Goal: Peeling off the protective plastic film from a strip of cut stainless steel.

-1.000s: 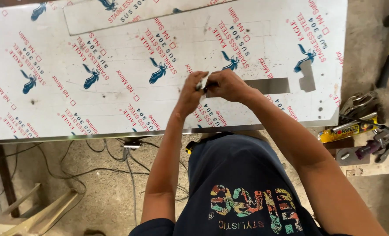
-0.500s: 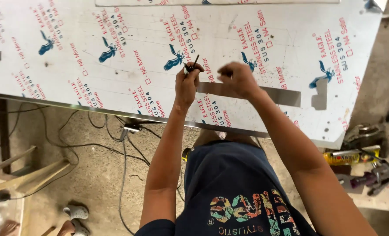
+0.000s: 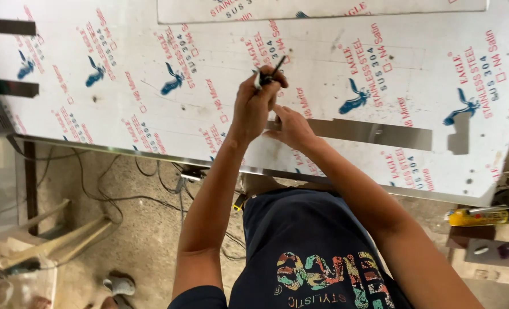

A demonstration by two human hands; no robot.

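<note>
Your left hand [image 3: 254,106] is closed tight around a black marker pen [image 3: 270,74], tip over the big film-covered steel sheet [image 3: 151,63]. Your right hand [image 3: 292,129] lies flat, fingers spread and loose, pressing the end of a bare metal strip [image 3: 375,134] onto that sheet, just beside the left hand. Cables [image 3: 123,183] on the floor below, a yellow tube [image 3: 483,216] at the right

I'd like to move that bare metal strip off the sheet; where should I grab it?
Take the metal strip at its free right end, coming from the right. It lies flat on the sheet, long and thin, and the right hand covers its left end.
</note>
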